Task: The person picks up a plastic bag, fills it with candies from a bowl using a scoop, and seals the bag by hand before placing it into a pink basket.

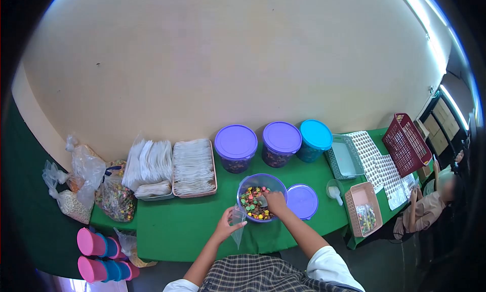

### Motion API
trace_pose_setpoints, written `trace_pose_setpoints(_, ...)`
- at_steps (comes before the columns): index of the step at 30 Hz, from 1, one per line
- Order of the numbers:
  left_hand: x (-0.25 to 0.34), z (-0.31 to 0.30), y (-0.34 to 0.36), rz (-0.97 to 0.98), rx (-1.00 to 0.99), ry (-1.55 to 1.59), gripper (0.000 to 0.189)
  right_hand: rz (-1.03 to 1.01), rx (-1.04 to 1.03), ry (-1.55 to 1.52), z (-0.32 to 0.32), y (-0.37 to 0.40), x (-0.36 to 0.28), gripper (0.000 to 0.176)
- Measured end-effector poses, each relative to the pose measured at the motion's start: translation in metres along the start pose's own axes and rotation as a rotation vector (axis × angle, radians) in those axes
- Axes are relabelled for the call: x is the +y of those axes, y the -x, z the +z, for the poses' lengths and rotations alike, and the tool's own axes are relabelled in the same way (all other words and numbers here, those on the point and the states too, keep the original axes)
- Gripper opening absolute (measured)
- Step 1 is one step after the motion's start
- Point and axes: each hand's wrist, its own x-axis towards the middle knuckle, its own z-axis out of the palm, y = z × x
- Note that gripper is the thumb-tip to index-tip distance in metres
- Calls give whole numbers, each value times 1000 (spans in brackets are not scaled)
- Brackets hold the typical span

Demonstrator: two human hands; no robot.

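Note:
A purple tub (280,180) full of small colourful pieces stands open on the green table. My right hand (275,203) reaches into it, fingers closed round a small scoop (261,201) that touches the pieces. At the tub's left front edge, my left hand (229,225) holds a clear cone-shaped plastic bag (237,230) by its upper part, with the point hanging down. The bag looks empty. A round purple lid (302,202) lies flat just right of the tub.
Lidded tubs (236,141) line the wall. Trays of white packets (194,168) and bulging bags (115,198) are left. Right are a peach basket (363,208), green basket (345,158), clear cup (334,191), sticker sheets (387,170), maroon basket (406,145) and a seated person (428,208).

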Motion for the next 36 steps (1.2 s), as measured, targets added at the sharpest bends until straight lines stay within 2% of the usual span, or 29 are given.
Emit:
trace_pose_setpoints(3,0,-1,-2,0,1,-25,81,-35,81,-28,0,-4,1,40)
trace_pose_setpoints(5,-5,-1,-2,7,2,-34,81,1,-30,-202,-7,-6,1,40)
trace_pose_setpoints(9,-1,1,0,8,13,10,79,-7,39,-103,-2,0,-17,38)
trace_pose_setpoints(11,-1,0,-2,24,16,27,78,89,-71,-279,-8,-4,-12,38)
trace_pose_setpoints(14,2,1,0,-6,-6,54,78,8,0,-437,20,-4,-5,36)
trace_pose_setpoints(20,-1,-6,-3,-4,29,-10,80,71,-91,-576,-5,1,0,33)
trace_pose_setpoints(22,13,-9,-2,0,74,-223,83,62,-67,-583,-8,4,5,34)
trace_pose_setpoints(23,11,-13,-5,1,72,-224,83,56,-44,-589,-9,5,8,34)
trace_pose_setpoints(25,4,-20,-13,92,116,-404,85,74,-46,-636,-19,13,10,33)
trace_pose_setpoints(29,7,-23,-28,129,86,-485,84,98,-27,-835,-33,25,18,32)
trace_pose_setpoints(32,31,-17,-37,168,55,-602,82,170,-43,-967,-49,33,23,30)
trace_pose_setpoints(36,47,-10,-52,276,6,-772,79,117,38,-928,-53,35,39,27)
